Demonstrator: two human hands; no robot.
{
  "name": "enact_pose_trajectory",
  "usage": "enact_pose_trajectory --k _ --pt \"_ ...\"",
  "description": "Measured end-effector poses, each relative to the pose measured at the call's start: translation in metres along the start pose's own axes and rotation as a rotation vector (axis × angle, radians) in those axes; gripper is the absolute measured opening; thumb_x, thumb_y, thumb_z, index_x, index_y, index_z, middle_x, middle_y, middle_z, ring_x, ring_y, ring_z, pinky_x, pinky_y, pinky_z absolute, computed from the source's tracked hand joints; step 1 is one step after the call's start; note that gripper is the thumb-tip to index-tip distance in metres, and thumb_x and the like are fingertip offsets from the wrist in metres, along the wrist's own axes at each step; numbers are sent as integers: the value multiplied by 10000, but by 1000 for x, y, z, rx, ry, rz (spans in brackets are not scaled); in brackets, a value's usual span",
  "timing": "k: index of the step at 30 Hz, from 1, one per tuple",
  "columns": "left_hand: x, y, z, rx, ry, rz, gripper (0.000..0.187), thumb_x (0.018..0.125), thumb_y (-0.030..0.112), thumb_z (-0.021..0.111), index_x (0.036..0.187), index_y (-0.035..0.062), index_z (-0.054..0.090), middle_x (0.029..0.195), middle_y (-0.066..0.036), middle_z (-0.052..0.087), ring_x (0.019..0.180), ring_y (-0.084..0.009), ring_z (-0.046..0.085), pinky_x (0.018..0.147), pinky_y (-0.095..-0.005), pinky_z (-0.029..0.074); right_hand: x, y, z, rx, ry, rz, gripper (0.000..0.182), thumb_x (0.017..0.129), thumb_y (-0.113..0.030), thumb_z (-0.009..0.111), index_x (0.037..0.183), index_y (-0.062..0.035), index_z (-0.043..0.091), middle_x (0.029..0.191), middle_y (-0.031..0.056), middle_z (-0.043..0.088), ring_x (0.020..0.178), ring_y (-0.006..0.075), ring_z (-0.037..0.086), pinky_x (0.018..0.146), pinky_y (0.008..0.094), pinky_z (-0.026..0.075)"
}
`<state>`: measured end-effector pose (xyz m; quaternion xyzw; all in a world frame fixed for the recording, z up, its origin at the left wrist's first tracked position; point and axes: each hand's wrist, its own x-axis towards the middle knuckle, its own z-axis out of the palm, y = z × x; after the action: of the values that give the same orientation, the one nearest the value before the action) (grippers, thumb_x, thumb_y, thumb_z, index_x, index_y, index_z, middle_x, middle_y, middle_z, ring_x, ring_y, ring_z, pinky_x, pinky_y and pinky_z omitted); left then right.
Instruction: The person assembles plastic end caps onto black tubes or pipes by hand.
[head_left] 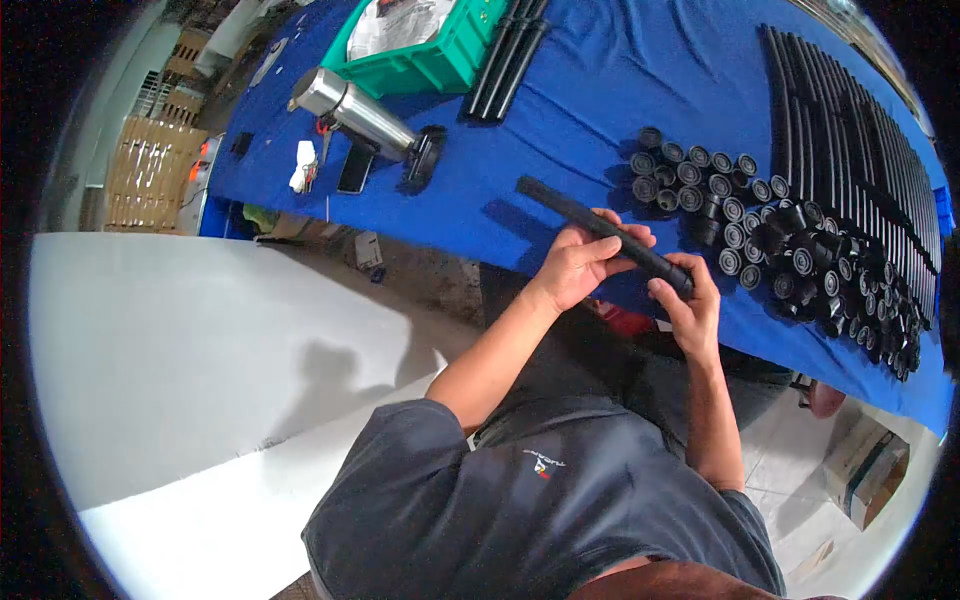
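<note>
A black tube (560, 204) slants across in front of me, over the near edge of the blue-covered table. My left hand (583, 262) is closed around its middle, thumb lying along the top. At the tube's lower right end, my right hand (692, 310) grips with thumb and fingers, partly hiding that end. Just right of my hands, many short round black caps (734, 209) are spread on the cloth, some upright with ringed faces showing, others heaped on their sides.
Long rows of black tubes (840, 130) lie at the right. A green crate (400, 75) with a clear bag stands at the back, beside several black tubes (506, 60). A steel flask (360, 115), a phone (355, 168) and scissors lie left. A cardboard box (868, 470) sits on the floor.
</note>
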<state>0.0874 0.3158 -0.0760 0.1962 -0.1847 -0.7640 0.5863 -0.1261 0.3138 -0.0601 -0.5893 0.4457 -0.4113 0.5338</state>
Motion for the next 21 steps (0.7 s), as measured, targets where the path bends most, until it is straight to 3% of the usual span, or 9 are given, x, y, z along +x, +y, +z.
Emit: enact_pose_trajectory --k 2,7,18,21 --pt "0 0 1 15 -1 6 251 963 60 656 1189 111 561 1302 -218 630 1285 -392 578 1075 -519 505 -1 4 1 17 28 -16 328 869 -95 780 1137 7 620 918 25 635 817 82 541 717 244 467" --pt "1 1 -1 40 -19 6 228 963 68 658 1163 111 558 1288 -215 634 1276 -392 585 1075 -525 506 0 -6 3 38 -5 3 290 901 -117 765 1113 14 618 861 53 686 753 101 643 696 253 521" --pt "0 2 -1 82 -3 -25 287 953 66 666 1217 90 556 1305 -228 624 1284 -405 573 1082 -541 494 2 0 -4 13 -60 3 327 883 -184 789 1101 -2 627 820 78 683 715 136 657 653 291 517" --pt "0 1 -1 99 34 -25 324 942 50 669 1244 82 558 1320 -230 617 1304 -413 553 1106 -555 467 2 1 -5 -111 -8 -112 336 875 -207 795 1102 -13 642 833 101 669 719 161 660 659 316 520"
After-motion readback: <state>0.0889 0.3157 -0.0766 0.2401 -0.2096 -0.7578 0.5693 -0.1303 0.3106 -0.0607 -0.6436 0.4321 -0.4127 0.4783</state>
